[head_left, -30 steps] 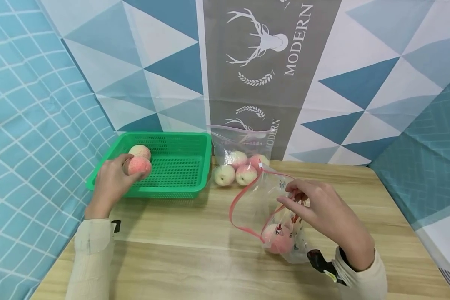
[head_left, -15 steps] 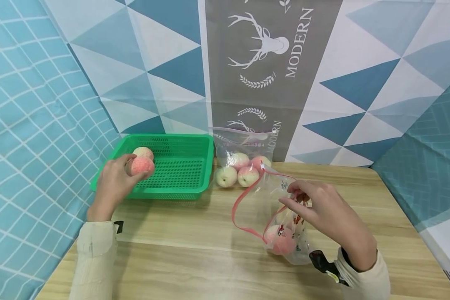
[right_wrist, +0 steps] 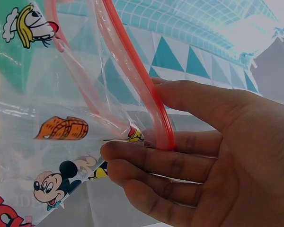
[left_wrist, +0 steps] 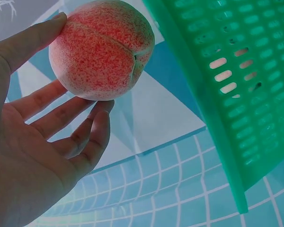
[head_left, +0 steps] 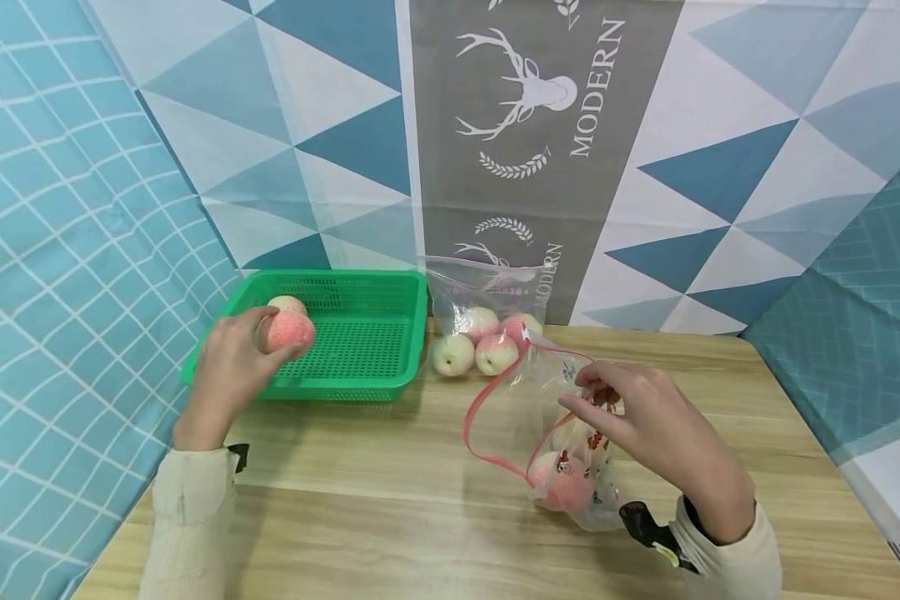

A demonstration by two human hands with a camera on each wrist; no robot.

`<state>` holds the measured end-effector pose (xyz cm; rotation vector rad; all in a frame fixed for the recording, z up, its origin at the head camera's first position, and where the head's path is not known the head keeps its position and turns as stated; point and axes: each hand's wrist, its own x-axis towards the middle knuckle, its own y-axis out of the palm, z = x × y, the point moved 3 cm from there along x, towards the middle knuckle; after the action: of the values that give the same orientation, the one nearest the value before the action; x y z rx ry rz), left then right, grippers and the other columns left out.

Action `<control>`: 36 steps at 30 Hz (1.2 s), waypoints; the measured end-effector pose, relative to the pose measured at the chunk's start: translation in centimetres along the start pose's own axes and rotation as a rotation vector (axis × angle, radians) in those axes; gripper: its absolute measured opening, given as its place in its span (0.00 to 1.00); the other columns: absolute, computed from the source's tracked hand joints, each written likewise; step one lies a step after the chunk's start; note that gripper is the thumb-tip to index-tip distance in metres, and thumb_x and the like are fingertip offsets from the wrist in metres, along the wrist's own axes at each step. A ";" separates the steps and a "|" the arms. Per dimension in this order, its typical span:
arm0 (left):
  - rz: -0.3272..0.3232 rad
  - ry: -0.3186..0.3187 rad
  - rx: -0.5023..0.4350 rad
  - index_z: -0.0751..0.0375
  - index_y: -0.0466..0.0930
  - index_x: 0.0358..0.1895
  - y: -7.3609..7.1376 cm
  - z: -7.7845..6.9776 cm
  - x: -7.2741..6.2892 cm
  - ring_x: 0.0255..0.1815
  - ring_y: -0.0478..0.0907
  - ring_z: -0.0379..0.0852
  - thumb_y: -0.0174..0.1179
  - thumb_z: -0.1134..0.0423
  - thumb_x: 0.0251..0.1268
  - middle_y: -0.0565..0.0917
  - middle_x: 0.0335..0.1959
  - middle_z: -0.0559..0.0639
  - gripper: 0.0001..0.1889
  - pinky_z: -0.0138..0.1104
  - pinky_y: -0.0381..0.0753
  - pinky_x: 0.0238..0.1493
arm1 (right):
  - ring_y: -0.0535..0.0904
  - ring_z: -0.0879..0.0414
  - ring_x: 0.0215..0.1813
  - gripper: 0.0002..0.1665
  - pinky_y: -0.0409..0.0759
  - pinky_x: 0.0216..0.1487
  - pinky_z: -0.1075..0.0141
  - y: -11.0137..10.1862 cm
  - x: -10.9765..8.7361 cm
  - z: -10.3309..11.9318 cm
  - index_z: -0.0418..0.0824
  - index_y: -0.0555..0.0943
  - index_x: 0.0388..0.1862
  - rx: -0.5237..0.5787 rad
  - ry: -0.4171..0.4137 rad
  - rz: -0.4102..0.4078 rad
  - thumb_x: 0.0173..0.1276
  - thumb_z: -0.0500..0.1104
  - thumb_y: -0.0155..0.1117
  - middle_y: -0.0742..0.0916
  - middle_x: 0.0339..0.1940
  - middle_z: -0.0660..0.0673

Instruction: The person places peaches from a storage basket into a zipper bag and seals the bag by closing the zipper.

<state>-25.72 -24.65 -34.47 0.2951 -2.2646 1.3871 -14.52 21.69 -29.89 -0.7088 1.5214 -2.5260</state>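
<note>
My left hand pinches a red-speckled peach between thumb and fingertips, over the near left part of the green basket. Behind it in the head view, a second, paler peach lies in the basket, partly hidden by the held one. On the right, my right hand pinches the red-edged mouth of a clear zip bag printed with cartoon figures. The bag's mouth gapes toward the left. Inside, a pinkish peach rests low near the table, with paler fruit behind it, partly hidden by my fingers.
A second clear bag with several peaches stands upright at the back of the wooden table, between the basket and the zip bag. Patterned cloth rises behind the table and along both sides.
The left hand and its peach have moved slightly to the right over the basket. The right hand keeps its hold on the bag, and the view has shifted a little.
</note>
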 end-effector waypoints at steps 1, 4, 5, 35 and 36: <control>-0.006 0.008 0.000 0.68 0.77 0.59 -0.1 -0.1 0.0 0.52 0.72 0.70 0.76 0.54 0.54 0.81 0.51 0.68 0.32 0.62 0.71 0.43 | 0.78 0.68 0.32 0.10 0.80 0.34 0.67 0.0 0.0 0.0 0.50 0.83 0.35 0.000 0.000 0.001 0.68 0.54 0.68 0.82 0.27 0.61; -0.019 0.025 -0.002 0.67 0.78 0.58 -0.1 -0.5 -0.1 0.51 0.73 0.69 0.76 0.55 0.53 0.82 0.51 0.68 0.31 0.62 0.72 0.43 | 0.78 0.68 0.32 0.11 0.80 0.34 0.67 0.1 0.1 0.0 0.50 0.83 0.35 0.001 -0.004 0.001 0.68 0.55 0.68 0.82 0.27 0.62; -0.025 0.030 -0.004 0.67 0.79 0.58 -0.2 -0.7 -0.2 0.51 0.73 0.69 0.77 0.55 0.52 0.82 0.51 0.68 0.31 0.61 0.72 0.42 | 0.78 0.69 0.32 0.11 0.80 0.34 0.67 0.1 0.1 0.0 0.50 0.83 0.35 0.001 -0.007 0.000 0.68 0.55 0.68 0.82 0.27 0.62; -0.116 0.218 -0.020 0.63 0.81 0.55 -1.4 -5.9 -1.3 0.49 0.74 0.59 0.80 0.59 0.46 0.85 0.50 0.58 0.30 0.56 0.80 0.35 | 0.78 0.69 0.31 0.11 0.79 0.33 0.67 0.2 0.1 0.1 0.50 0.83 0.34 -0.008 -0.014 -0.018 0.68 0.54 0.69 0.82 0.26 0.62; -0.119 0.221 -0.019 0.63 0.81 0.55 -1.5 -6.1 -1.4 0.49 0.74 0.59 0.80 0.59 0.46 0.85 0.50 0.57 0.30 0.56 0.80 0.35 | 0.78 0.69 0.31 0.11 0.79 0.33 0.67 0.2 0.1 0.0 0.50 0.83 0.34 -0.007 -0.013 -0.017 0.68 0.55 0.69 0.82 0.27 0.62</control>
<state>-22.21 -20.08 -31.62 0.2522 -2.0447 1.2710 -14.61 21.54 -29.98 -0.7408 1.5279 -2.5247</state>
